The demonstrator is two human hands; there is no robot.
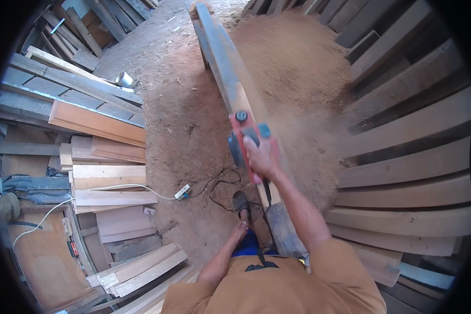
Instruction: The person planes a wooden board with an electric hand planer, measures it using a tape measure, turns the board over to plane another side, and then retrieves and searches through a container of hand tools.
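Note:
My right hand (261, 158) is closed around the handle of a red electric planer (275, 149), which has a black knob at its front. The planer sits on a long wooden plank (238, 97) that runs away from me on a narrow bench. Bare, pale wood shows just ahead of the tool, while the far part of the plank is greyer. Sawdust blurs the air to its right. Low by my knee, my left hand (239, 229) rests on my blue-clad leg, holding nothing visible; its fingers look laid out there.
A black cord (214, 183) loops over the floor to a white power strip (182, 192) left of my sandalled foot (240, 201). Stacked boards (110, 186) line the left, and long planks (403, 175) lean along the right. A sawdust heap (293, 57) lies beyond the bench.

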